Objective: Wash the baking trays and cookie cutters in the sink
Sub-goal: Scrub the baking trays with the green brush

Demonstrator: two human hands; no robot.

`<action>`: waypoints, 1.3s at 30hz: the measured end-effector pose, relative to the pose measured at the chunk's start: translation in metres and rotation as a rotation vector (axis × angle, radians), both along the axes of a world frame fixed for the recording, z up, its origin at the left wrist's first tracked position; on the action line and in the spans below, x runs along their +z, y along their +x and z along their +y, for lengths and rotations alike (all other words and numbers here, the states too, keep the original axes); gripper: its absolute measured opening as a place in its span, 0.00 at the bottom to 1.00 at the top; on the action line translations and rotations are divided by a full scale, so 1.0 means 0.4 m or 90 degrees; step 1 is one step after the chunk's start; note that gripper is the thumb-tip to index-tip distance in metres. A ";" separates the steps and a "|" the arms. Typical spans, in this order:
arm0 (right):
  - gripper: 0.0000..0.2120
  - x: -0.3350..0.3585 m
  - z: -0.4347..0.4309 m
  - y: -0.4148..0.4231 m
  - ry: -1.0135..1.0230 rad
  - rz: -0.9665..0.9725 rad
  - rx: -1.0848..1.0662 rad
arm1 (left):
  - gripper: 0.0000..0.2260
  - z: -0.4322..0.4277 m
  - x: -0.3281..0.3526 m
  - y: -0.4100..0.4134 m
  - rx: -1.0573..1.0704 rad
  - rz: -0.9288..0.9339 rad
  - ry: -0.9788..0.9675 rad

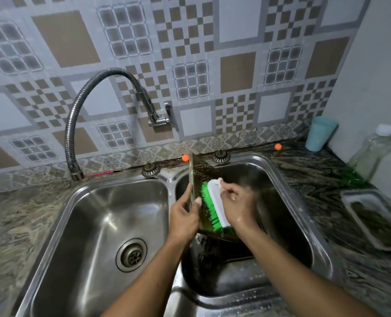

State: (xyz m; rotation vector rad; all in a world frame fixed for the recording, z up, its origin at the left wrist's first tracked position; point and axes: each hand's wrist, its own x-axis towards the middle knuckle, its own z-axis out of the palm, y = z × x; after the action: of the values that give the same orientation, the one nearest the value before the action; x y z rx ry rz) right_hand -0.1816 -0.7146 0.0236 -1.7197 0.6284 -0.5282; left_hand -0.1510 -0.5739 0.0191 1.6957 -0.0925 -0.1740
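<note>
Scrubbing: right hand (235,200) grips the white back of a green-bristled brush (215,202), its bristles pressed against the dark inner face of a baking tray (207,170).
Steadying: left hand (183,218) pinches the tray's left rim, thumb on the inner face, fingers behind.
Tray position: centre frame, standing on edge in the right basin (281,213), just beside the sink (172,186) divider, upper rim rising past the back edge.
Open room: left basin (94,225), lower left, shows bare steel and a drain; the hose tap (94,88) ends near its back-left corner.
Right edge: second tray (350,202) lies flat on the surface (315,175), near the sink rim; teal cup (321,133) and clear bottle (372,154) stand behind.
</note>
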 end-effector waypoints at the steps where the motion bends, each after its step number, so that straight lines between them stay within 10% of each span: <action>1: 0.11 -0.001 0.028 -0.021 -0.015 -0.014 0.049 | 0.22 -0.003 -0.008 0.002 0.012 0.001 -0.003; 15: 0.10 -0.112 -0.144 -0.114 0.012 0.190 -0.035 | 0.22 -0.042 -0.025 -0.078 0.035 0.060 0.016; 20: 0.11 -0.029 -0.048 -0.098 -0.021 -0.008 0.104 | 0.21 -0.081 -0.016 -0.082 0.056 0.033 -0.004; 26: 0.09 -0.071 -0.232 -0.100 -0.068 0.259 0.060 | 0.20 -0.055 0.025 -0.121 0.144 0.009 -0.017; 39: 0.19 0.219 0.040 0.123 -0.011 0.075 0.237 | 0.18 0.172 0.140 -0.026 0.183 -0.107 0.055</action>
State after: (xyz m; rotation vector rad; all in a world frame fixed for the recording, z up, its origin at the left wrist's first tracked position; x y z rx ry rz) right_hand -0.1323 -0.6986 0.1110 -1.8384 0.3716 -0.1716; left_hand -0.1615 -0.5050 0.0751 1.7873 0.0359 0.1817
